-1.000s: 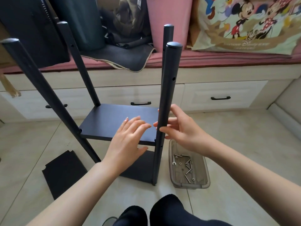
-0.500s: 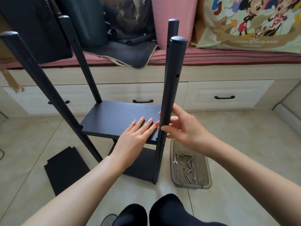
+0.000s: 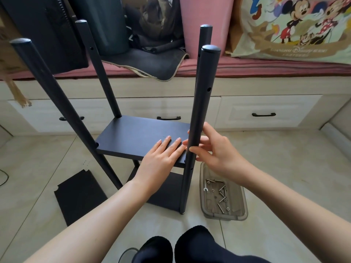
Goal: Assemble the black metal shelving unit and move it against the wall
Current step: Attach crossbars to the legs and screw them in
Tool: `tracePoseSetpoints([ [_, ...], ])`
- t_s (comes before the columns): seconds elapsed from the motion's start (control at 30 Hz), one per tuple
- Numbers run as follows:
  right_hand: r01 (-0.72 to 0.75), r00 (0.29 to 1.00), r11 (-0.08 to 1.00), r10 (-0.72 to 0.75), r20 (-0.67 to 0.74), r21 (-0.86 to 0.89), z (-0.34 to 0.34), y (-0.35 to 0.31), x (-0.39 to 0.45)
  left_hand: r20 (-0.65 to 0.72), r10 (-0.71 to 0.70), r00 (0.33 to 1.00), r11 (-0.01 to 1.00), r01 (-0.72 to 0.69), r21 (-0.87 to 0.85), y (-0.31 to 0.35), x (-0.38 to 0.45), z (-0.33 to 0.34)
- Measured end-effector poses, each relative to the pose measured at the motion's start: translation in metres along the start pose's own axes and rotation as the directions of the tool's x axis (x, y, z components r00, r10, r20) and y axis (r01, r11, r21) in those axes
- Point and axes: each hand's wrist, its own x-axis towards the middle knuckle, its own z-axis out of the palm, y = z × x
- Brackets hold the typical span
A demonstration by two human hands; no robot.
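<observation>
my left hand [image 3: 161, 158] lies flat, fingers straight and together, pressing on the near right corner of the middle shelf board [image 3: 140, 137] at the centre of the frame. my right hand [image 3: 214, 150] is spread loosely around the near right post [image 3: 199, 118], fingertips and thumb touching it just above that corner; whether the thumb truly clamps the post i cannot tell from this angle.

the black metal shelving unit [image 3: 121, 130] stands upright on the tiled floor [image 3: 284, 168] in the middle of the frame, four capped posts rising above the board, a lower shelf [image 3: 167, 192] beneath. a loose shelf panel [image 3: 79, 196] lies flat at lower left. a clear plastic tray [image 3: 224, 211] of bolts and a small wrench sits just right of the near post. drawers [image 3: 266, 111] and a cushioned bench run across the top of the frame.

the unit looks stiff but light, and likely wobbly until every joint is bolted. the painted posts seem smooth, so i would hold two posts low, near the shelf joints, not by the caps.
</observation>
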Motion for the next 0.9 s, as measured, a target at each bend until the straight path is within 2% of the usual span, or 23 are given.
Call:
tracePoseSetpoints([
  [0.27, 0.017, 0.998, 1.0, -0.018, -0.063, -0.019, 0.008, 0.0, -0.002, -0.177, -0.01, 0.984, 0.998, 0.02, 0.054, 0.011, -0.001, -0.002],
  [0.47, -0.016, 0.999, 0.997, 0.019, -0.051, 0.074, 0.005, 0.001, -0.001, -0.113, -0.026, 0.993, 0.991, 0.04, 0.124, 0.015, -0.004, -0.001],
  [0.67, -0.048, 0.997, 0.99, 0.055, -0.049, 0.134, 0.003, 0.006, 0.001, 0.049, -0.09, 0.995, 0.995, 0.088, 0.04, 0.014, -0.005, 0.002],
  [0.9, -0.08, 0.987, 0.984, 0.101, -0.129, 0.158, 0.002, 0.013, 0.002, -0.044, -0.2, 0.979, 0.979, 0.201, 0.013, 0.027, 0.001, 0.005],
])
